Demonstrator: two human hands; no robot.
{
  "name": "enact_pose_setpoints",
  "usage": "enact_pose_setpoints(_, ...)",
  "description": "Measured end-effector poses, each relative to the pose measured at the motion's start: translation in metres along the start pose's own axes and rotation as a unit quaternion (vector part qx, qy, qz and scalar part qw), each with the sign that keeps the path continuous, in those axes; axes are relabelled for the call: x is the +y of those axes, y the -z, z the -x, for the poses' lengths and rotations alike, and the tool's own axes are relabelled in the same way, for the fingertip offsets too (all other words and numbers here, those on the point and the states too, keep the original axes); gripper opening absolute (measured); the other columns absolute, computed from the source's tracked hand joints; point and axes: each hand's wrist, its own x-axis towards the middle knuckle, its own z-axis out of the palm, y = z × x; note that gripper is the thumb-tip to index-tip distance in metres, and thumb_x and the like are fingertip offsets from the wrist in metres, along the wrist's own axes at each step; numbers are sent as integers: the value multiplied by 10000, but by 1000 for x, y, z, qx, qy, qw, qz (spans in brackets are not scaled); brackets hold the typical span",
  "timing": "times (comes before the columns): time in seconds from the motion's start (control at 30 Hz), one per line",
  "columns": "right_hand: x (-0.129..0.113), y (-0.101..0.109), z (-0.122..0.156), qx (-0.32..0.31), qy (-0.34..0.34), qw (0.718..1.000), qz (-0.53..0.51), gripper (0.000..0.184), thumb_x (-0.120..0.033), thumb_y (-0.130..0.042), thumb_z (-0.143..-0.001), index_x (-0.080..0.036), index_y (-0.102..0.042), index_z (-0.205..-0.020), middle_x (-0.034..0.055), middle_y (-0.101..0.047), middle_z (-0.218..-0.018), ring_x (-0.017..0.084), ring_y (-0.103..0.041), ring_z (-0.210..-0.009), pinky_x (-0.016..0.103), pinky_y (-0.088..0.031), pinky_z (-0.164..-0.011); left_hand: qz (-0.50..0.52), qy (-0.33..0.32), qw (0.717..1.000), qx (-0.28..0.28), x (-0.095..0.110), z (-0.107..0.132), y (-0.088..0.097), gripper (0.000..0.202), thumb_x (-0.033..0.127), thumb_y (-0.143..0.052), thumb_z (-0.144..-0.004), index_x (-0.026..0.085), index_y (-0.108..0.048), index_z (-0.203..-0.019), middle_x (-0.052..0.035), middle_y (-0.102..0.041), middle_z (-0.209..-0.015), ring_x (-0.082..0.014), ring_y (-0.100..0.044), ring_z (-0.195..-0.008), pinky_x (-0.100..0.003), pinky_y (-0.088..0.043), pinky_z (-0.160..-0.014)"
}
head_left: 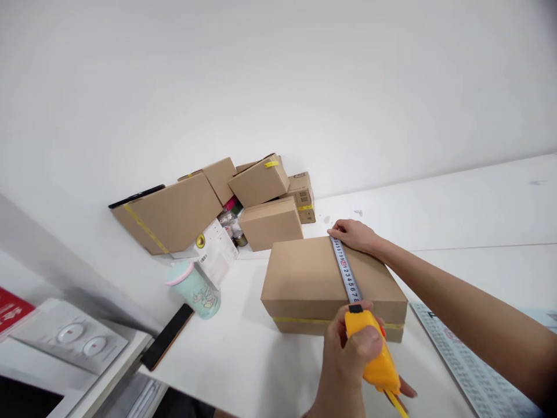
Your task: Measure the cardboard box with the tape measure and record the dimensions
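A closed brown cardboard box (304, 270) lies on the white table, with a yellow strip along its near side. My left hand (348, 354) is wrapped round the yellow case of a tape measure (378, 354) at the box's near edge. From the case, the silver blade (346, 270) runs across the top to the far edge. There my right hand (354, 234) holds the blade's end, fingers closed at the edge; the tip itself is hidden. A yellow wrist strap (395, 402) hangs from the case.
Several cardboard boxes (272, 223) are stacked at the back left against the wall. A mint-green cup (198, 290) with a pink-rimmed lid and a dark phone-like slab (167, 337) are at the left. A printed sheet (474, 366) lies at the right, under my right arm.
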Motion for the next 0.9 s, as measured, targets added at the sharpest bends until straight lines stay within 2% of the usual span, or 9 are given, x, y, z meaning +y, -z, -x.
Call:
enact_pose_setpoints(0.07, 0, 0, 0, -3, 5, 1000, -3, 245, -442, -569, -886, -226, -651, -803, 76, -731, -877, 241, -640, -798, 317, -408, -666, 1, 5, 1000, -1, -2, 3, 0, 816, 651, -833, -501, 205, -687, -1169, -103, -578, -1084, -162, -604, -550, -311, -506, -393)
enact_pose_setpoints(0.23, -1, 3, 3, -14, 9, 1000, -12, 275, -430, -562, -894, -225, -611, -718, 58, -697, -769, 229, -614, -741, 315, -396, -646, 21, -11, 1000, 1, -9, 10, 3, 785, 603, -855, -532, 197, -694, -1184, -109, -589, -1073, -221, -652, -720, -335, -589, -494)
enact_pose_setpoints(0.37, -3, 3, 5, -10, 6, 999, -30, 279, -429, -595, -873, -228, -579, -680, 48, -659, -707, 223, -584, -702, 319, -375, -623, 27, 0, 1000, -13, -12, 8, 3, 807, 619, -857, -522, 208, -689, -1196, -95, -588, -1072, -169, -650, -545, -328, -554, -450)
enact_pose_setpoints(0.47, -5, 3, 6, -1, 6, 998, -56, 317, -454, -631, -848, -228, -555, -639, 42, -646, -669, 214, -573, -674, 316, -375, -615, 31, 3, 999, -13, -11, 5, 0, 777, 633, -848, -525, 223, -691, -1165, -70, -577, -1029, -206, -694, -547, -281, -490, -408)
enact_pose_setpoints(0.6, -4, 9, 12, 68, 4, 990, -125, 387, -561, -482, -941, -216, -608, -819, 84, -733, -900, 228, -640, -832, 317, -452, -725, -10, -32, 999, -23, -8, 13, 7, 823, 648, -882, -479, 233, -696, -1165, -65, -584, -968, -236, -712, -611, -337, -555, -517)
enact_pose_setpoints(0.67, 4, 16, 24, 128, -14, 979, -159, 469, -583, -334, -995, -200, -606, -981, 135, -726, -1084, 243, -653, -963, 333, -479, -804, -54, -99, 994, -8, -5, 28, 24, 883, 663, -883, -494, 263, -669, -1251, -113, -617, -1077, -291, -734, -739, -383, -587, -610)
enact_pose_setpoints(0.77, 24, 24, 57, 181, -74, 953, -232, 474, -585, -351, -990, -196, -614, -1052, 152, -717, -1083, 260, -664, -974, 364, -520, -819, -133, -228, 959, 102, 1, 54, 66, 859, 647, -851, -609, 326, -601, -1366, -138, -588, -1351, -393, -655, -1148, -386, -592, -761)
enact_pose_setpoints(0.83, 38, 27, 88, 169, -106, 942, -268, 448, -602, -432, -963, -217, -647, -1044, 118, -725, -977, 266, -674, -906, 390, -545, -801, -180, -304, 915, 196, 5, 64, 99, 818, 611, -837, -661, 295, -596, -1375, -133, -596, -1398, -405, -555, -1303, -414, -554, -941)
enact_pose_setpoints(0.9, 48, 26, 121, 126, -119, 948, -268, 482, -651, -437, -952, -244, -660, -1080, 91, -726, -907, 280, -679, -886, 416, -556, -799, -185, -348, 880, 265, 8, 63, 130, 788, 577, -837, -664, 232, -625, -1340, -146, -623, -1393, -398, -518, -1346, -424, -502, -1029)
